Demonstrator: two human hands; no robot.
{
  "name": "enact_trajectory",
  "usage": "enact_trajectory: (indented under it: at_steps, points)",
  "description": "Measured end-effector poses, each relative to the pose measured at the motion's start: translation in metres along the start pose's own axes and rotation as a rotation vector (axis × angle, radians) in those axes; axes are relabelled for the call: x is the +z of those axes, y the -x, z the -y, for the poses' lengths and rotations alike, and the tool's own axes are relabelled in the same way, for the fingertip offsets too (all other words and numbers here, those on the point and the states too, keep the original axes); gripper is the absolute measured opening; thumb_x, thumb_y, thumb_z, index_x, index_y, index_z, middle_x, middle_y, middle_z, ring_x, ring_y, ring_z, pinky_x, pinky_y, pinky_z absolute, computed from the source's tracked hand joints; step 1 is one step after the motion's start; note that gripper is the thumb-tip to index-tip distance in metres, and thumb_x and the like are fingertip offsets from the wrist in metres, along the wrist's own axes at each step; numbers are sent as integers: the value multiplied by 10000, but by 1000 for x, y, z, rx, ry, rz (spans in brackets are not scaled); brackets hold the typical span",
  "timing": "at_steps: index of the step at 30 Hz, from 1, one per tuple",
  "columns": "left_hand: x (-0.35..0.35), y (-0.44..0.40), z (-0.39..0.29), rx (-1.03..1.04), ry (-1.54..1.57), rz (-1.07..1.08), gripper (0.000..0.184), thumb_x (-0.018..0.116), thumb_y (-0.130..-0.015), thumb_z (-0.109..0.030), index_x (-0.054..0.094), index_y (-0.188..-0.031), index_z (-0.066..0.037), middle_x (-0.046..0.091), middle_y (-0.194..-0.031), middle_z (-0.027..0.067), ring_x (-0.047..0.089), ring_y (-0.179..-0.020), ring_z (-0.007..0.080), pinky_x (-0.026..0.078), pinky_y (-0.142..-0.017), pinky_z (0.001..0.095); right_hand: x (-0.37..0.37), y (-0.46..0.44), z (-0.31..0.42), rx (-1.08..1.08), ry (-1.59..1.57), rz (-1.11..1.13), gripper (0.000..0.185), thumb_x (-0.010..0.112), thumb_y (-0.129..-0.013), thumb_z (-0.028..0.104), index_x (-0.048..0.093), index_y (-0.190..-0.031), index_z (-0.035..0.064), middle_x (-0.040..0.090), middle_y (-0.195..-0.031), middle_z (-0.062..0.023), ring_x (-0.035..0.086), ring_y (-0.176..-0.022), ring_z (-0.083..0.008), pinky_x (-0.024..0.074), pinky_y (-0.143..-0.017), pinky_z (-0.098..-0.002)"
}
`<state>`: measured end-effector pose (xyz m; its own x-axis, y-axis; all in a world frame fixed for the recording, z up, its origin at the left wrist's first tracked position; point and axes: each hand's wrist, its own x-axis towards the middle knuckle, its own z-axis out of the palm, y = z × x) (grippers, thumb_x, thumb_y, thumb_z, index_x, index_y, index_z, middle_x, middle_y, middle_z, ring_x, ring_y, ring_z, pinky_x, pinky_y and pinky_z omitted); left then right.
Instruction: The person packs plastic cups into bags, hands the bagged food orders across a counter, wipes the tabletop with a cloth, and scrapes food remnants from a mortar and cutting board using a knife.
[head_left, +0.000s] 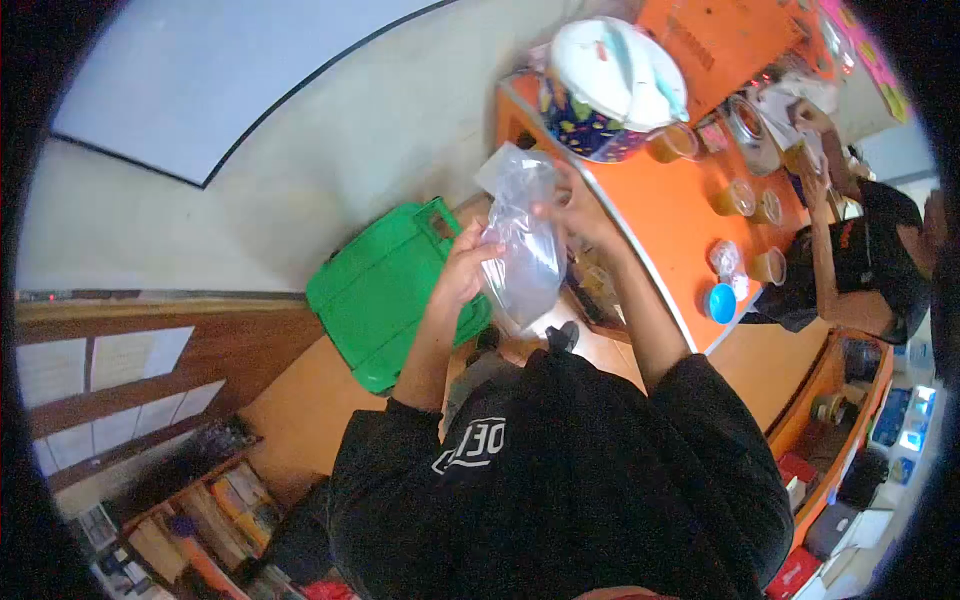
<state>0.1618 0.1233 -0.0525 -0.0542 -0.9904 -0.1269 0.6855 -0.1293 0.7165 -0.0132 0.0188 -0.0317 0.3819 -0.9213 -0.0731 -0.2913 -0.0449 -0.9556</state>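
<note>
A clear plastic bag [527,265] hangs in front of me, puffed out below and crumpled near its top. My left hand [463,268] grips the bag's left side, with the thumb lying across the plastic. On the other side, my right hand [580,212] is closed at the bag's upper right edge; its fingers are somewhat blurred. Behind the bag stands a green plastic bin with a lid [385,290]. The orange table [640,215] is just right of my right hand.
On the table are a patterned tub with a white lid [615,75], several plastic cups of yellowish contents [735,198] and a blue cup [720,303]. Across it, another person's hands [812,165] hold a cup. A wooden shelf with books [200,510] is at lower left.
</note>
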Motion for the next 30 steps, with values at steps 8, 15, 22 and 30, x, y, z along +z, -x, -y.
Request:
enact_trajectory:
  at_steps: [8,15,22,30]
  points:
    - [77,-35,49,-63,-64,-134,192,480,-859,-199,533,-954,-41,582,-783,49,564,-641,140,486,-617,264,-146,68,-4,12,67,-11,211,684,-695,191,582,-768,21,579,-672,-23,535,-605,-115,402,-539,-244]
    - [143,-67,132,-151,23,16,396,323,-915,-330,474,-1092,-9,573,-916,103,566,-781,194,478,-726,350,-259,114,-19,62,568,14,626,643,-641,491,562,-1017,-3,598,-943,-158,580,-856,-249,444,-770,-352]
    - [123,-89,163,-407,592,231,381,372,-899,-341,414,-1185,-92,510,-1097,105,522,-966,217,474,-771,354,-271,83,-121,278,-522,149,478,622,-752,316,516,-1086,-9,555,-1028,-119,541,-904,-192,437,-791,-342]
    - [145,-88,105,-387,313,16,677,483,-806,-406,189,-1318,-75,292,-1296,185,467,-1029,290,409,-843,391,-282,86,-104,237,-354,-395,258,662,-729,277,545,-596,88,467,-509,31,396,-445,-51,279,-413,-201]
